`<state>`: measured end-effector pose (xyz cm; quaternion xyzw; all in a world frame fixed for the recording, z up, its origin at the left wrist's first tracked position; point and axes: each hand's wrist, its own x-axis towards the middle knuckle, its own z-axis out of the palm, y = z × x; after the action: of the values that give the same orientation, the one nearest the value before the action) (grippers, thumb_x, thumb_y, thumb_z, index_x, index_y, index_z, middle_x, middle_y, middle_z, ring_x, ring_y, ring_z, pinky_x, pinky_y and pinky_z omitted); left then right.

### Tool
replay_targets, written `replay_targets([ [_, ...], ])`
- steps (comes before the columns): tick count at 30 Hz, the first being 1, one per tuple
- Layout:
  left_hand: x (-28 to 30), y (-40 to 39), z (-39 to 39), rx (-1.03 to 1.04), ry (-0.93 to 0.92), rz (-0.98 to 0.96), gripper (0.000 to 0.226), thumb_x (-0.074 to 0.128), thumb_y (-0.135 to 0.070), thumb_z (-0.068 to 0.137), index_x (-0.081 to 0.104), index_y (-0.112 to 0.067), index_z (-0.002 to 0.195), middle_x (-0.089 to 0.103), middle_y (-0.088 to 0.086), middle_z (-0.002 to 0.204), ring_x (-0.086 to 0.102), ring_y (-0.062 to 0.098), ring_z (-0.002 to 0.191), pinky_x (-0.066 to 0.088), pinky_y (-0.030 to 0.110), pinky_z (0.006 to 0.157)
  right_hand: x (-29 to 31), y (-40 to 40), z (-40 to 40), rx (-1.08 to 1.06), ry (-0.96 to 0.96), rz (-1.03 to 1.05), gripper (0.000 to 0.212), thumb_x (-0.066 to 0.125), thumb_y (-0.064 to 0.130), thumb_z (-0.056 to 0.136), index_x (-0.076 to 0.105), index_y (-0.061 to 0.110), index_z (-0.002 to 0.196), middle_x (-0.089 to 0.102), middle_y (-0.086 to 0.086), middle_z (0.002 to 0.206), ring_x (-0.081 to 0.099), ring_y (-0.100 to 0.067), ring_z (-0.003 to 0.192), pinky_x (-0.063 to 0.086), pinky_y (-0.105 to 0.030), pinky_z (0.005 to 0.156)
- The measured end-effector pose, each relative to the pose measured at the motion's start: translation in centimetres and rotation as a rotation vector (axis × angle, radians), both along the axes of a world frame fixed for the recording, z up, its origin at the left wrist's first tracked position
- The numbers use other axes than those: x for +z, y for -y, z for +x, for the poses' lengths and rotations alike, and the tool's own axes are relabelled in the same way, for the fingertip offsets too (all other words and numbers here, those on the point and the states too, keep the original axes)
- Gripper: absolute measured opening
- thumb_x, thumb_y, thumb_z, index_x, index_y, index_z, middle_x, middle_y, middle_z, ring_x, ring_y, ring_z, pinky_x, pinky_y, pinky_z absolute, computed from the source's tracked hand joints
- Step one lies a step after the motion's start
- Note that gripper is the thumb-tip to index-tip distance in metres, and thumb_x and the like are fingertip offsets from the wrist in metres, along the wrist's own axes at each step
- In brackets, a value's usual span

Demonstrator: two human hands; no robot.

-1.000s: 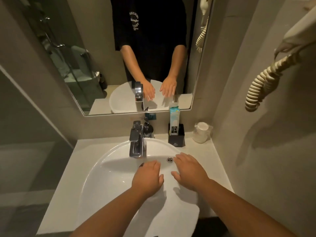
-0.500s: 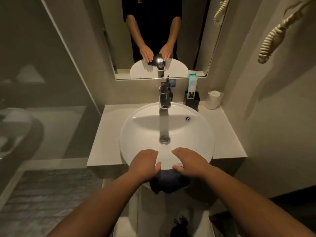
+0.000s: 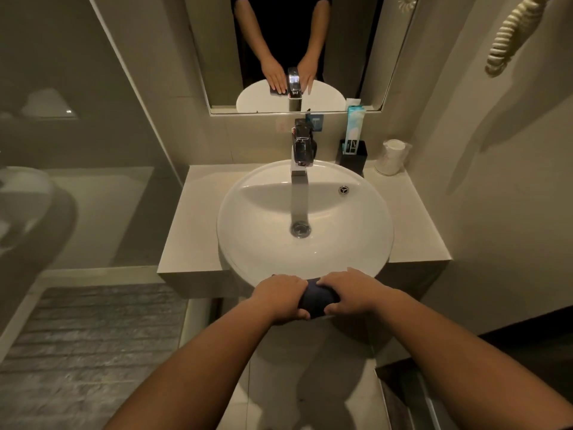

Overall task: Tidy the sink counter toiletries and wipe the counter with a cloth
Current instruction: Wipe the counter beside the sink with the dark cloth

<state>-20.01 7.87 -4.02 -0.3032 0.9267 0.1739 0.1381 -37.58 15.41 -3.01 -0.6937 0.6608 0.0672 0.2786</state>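
Note:
A dark blue cloth (image 3: 316, 301) is bunched between my two hands just below the front rim of the round white basin (image 3: 366, 243). My left hand (image 3: 280, 297) grips its left side and my right hand (image 3: 350, 291) grips its right side. The pale counter (image 3: 192, 231) runs around the basin. At the back right stand a black holder (image 3: 353, 156) with a light blue tube (image 3: 354, 125) in it, and a white wrapped roll (image 3: 391, 158) beside it.
A chrome tap (image 3: 302, 148) rises behind the basin, with a small dark bottle partly hidden behind it. A mirror (image 3: 356, 51) hangs above. A coiled cream cord (image 3: 508, 35) hangs on the right wall. A glass partition stands left, grey tiled floor (image 3: 86, 352) below.
My hands have drawn back from inside the basin to below its front rim and closed on the dark cloth. The view has pulled back and tilted down.

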Motion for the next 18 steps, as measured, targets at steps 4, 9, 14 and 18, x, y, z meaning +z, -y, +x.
replay_targets([
  [4,0.3,-0.8,0.9,0.011,-0.071,-0.058,0.028,0.062,-0.038,0.086,0.059,-0.026,0.110,0.070,0.001,0.105,0.065,0.023,0.092,0.055,0.041,0.082,0.4,-1.6,0.2,-0.072,0.058,-0.160,0.035,0.064,0.039,0.085,0.060,0.029,0.118,0.069,0.003,0.111,0.061,-0.016,0.098,0.045,-0.030,0.091],
  [9,5.4,-1.6,3.4,0.155,-0.178,0.180,0.017,0.056,-0.026,0.092,0.061,-0.023,0.108,0.068,0.001,0.099,0.065,0.018,0.088,0.053,0.034,0.082,4.9,-2.5,0.2,-0.226,0.334,-0.149,0.020,0.067,0.031,0.085,0.061,0.030,0.104,0.066,0.004,0.105,0.060,-0.012,0.095,0.050,-0.029,0.088],
  [14,10.0,-2.0,6.9,0.368,-0.393,0.687,0.030,0.067,-0.033,0.084,0.064,-0.018,0.110,0.070,0.007,0.106,0.066,0.026,0.101,0.051,0.038,0.091,10.7,-0.2,1.4,-0.311,0.677,-0.186,0.023,0.072,0.034,0.081,0.059,0.033,0.099,0.069,0.001,0.099,0.066,-0.013,0.091,0.055,-0.028,0.077],
  [18,11.5,-1.8,9.2,0.533,-0.689,1.089,0.043,0.058,-0.031,0.091,0.056,-0.010,0.128,0.064,0.018,0.125,0.060,0.035,0.117,0.049,0.042,0.100,13.1,3.5,4.1,-0.282,0.863,-0.082,0.024,0.070,0.025,0.085,0.059,0.021,0.106,0.070,-0.008,0.100,0.068,-0.021,0.093,0.057,-0.032,0.082],
])
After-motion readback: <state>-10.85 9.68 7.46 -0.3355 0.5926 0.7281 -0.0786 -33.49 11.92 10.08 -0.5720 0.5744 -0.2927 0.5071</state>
